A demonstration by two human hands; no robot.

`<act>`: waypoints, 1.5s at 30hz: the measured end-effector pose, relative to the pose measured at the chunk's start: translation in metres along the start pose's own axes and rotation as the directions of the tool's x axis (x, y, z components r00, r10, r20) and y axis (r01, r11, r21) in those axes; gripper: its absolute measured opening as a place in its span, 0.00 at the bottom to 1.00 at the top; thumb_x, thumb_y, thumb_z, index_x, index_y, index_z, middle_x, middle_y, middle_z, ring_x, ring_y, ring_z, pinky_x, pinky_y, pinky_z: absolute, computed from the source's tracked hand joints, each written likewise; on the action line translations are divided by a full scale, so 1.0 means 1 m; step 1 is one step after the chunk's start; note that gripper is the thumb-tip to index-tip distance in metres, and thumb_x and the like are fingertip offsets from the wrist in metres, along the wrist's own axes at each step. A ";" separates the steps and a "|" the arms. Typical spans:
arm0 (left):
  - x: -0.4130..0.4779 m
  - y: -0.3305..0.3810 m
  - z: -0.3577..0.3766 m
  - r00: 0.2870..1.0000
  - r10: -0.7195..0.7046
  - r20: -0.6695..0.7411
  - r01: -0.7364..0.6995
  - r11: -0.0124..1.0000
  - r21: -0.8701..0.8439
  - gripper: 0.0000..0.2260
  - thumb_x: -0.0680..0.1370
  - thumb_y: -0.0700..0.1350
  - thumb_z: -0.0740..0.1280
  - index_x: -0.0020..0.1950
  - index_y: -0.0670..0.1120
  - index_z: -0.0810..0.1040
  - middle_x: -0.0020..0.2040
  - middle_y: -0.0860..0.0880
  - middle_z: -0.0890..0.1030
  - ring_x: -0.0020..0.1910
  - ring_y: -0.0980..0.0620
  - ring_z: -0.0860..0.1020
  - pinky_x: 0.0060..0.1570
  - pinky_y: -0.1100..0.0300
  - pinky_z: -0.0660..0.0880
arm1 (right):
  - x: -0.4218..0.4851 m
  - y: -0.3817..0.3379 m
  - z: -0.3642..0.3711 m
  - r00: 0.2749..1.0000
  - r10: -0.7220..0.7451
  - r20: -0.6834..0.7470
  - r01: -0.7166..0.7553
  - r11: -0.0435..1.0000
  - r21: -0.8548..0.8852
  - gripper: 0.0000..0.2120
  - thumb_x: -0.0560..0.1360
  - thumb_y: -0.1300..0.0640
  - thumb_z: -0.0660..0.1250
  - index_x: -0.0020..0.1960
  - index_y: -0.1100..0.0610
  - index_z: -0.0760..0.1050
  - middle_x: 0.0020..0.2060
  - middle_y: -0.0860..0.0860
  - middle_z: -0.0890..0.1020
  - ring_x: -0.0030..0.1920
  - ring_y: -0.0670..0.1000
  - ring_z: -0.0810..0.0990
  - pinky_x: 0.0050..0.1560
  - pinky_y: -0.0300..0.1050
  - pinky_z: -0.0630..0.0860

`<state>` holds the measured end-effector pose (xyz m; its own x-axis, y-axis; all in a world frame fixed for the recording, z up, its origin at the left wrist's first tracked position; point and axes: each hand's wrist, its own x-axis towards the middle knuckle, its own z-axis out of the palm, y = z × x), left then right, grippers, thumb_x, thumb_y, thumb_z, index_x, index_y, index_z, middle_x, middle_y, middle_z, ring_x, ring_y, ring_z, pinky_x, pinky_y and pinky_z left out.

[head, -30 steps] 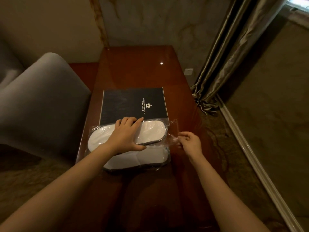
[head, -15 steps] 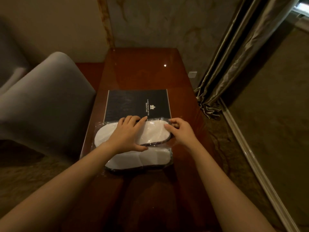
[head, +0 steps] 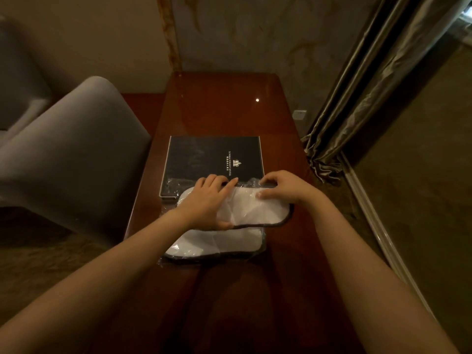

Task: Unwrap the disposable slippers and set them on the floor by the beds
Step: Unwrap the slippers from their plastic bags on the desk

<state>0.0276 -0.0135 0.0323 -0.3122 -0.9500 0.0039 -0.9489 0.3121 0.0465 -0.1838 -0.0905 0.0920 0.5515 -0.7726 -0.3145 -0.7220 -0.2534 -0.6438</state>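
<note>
Top slipper is lying long-ways left to right on the table — left hand is pressing flat on its left half, right hand is pinching the right end. So I'm guessing the pull is going rightward, out of the wrapper.

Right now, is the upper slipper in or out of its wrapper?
Partly out: the upper slipper sticks rightward past the plastic wrapper.

Glossy wooden table; black folder, wrapped slippers
</note>
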 end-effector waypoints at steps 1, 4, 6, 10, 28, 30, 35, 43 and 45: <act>0.002 0.000 0.000 1.000 -0.015 0.003 0.015 1.000 -0.021 0.49 0.64 0.70 0.64 0.76 0.49 0.47 0.70 0.45 0.63 0.69 0.45 0.61 0.70 0.48 0.59 | 0.001 -0.002 -0.001 1.000 -0.018 -0.021 0.018 1.000 0.011 0.14 0.71 0.52 0.70 0.55 0.55 0.77 0.41 0.45 0.76 0.39 0.41 0.74 0.36 0.34 0.70; 0.006 -0.007 0.000 0.998 -0.061 0.019 0.063 0.991 -0.115 0.51 0.63 0.71 0.65 0.76 0.50 0.47 0.73 0.46 0.61 0.71 0.45 0.59 0.71 0.47 0.58 | -0.008 -0.001 -0.012 0.996 -0.052 -0.067 0.058 0.994 0.092 0.09 0.71 0.52 0.69 0.51 0.52 0.78 0.41 0.45 0.78 0.39 0.41 0.77 0.34 0.33 0.72; 0.010 -0.012 0.000 0.996 -0.084 0.031 0.088 0.984 -0.154 0.53 0.61 0.72 0.66 0.76 0.50 0.45 0.74 0.46 0.59 0.72 0.45 0.58 0.71 0.47 0.58 | -0.018 0.002 -0.022 0.994 -0.043 -0.104 0.058 0.987 0.148 0.06 0.72 0.52 0.69 0.48 0.48 0.77 0.40 0.43 0.78 0.38 0.40 0.77 0.29 0.28 0.72; 0.023 -0.027 0.002 0.990 -0.125 0.065 0.135 0.976 -0.171 0.54 0.62 0.70 0.69 0.76 0.50 0.43 0.76 0.46 0.56 0.73 0.45 0.56 0.71 0.45 0.59 | -0.038 0.008 -0.044 0.981 0.031 -0.194 0.027 0.957 0.290 0.04 0.71 0.52 0.70 0.45 0.45 0.77 0.38 0.42 0.80 0.34 0.39 0.79 0.25 0.25 0.71; 0.091 -0.022 0.044 0.920 -0.371 0.127 0.387 0.910 -0.148 0.48 0.69 0.68 0.64 0.76 0.44 0.45 0.77 0.42 0.54 0.75 0.41 0.54 0.73 0.42 0.53 | -0.033 0.023 -0.064 0.728 0.373 -0.575 0.223 0.665 0.713 0.06 0.72 0.58 0.70 0.47 0.50 0.78 0.41 0.46 0.82 0.38 0.45 0.81 0.32 0.33 0.78; 0.099 -0.019 0.050 0.922 -0.365 0.131 0.383 0.909 -0.164 0.49 0.68 0.68 0.63 0.76 0.43 0.44 0.78 0.42 0.49 0.76 0.42 0.49 0.75 0.42 0.47 | -0.012 0.025 -0.042 0.741 0.396 -0.542 0.210 0.630 0.748 0.10 0.73 0.61 0.69 0.54 0.57 0.78 0.43 0.50 0.82 0.40 0.47 0.81 0.35 0.34 0.78; 0.110 -0.018 0.054 0.962 -0.268 0.061 0.274 0.920 -0.281 0.45 0.70 0.64 0.65 0.77 0.48 0.44 0.78 0.45 0.44 0.76 0.44 0.38 0.72 0.40 0.35 | 0.030 0.034 0.014 0.786 0.480 -0.388 0.130 0.486 0.864 0.13 0.74 0.60 0.68 0.58 0.58 0.76 0.41 0.46 0.80 0.39 0.43 0.79 0.28 0.27 0.74; 0.079 -0.019 0.052 0.868 -0.494 0.036 0.473 0.804 -0.362 0.27 0.78 0.46 0.61 0.75 0.43 0.57 0.78 0.42 0.49 0.77 0.44 0.41 0.72 0.50 0.40 | 0.062 0.053 0.065 0.813 0.511 -0.279 0.031 0.441 0.897 0.13 0.76 0.57 0.66 0.60 0.55 0.74 0.45 0.45 0.79 0.45 0.45 0.79 0.38 0.34 0.78; 0.057 -0.011 0.057 0.839 -0.545 -0.005 0.504 0.780 -0.370 0.23 0.79 0.42 0.59 0.73 0.43 0.61 0.77 0.42 0.54 0.77 0.45 0.47 0.74 0.50 0.45 | 0.067 0.057 0.078 0.798 0.538 -0.272 -0.009 0.462 0.887 0.13 0.76 0.57 0.65 0.60 0.55 0.73 0.48 0.49 0.79 0.47 0.49 0.79 0.42 0.39 0.78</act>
<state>0.0179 -0.0702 -0.0252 0.2551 -0.9668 -0.0170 -0.8809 -0.2396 0.4081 -0.1553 -0.1116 -0.0201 -0.0616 -0.9111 -0.4076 0.0323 0.4063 -0.9132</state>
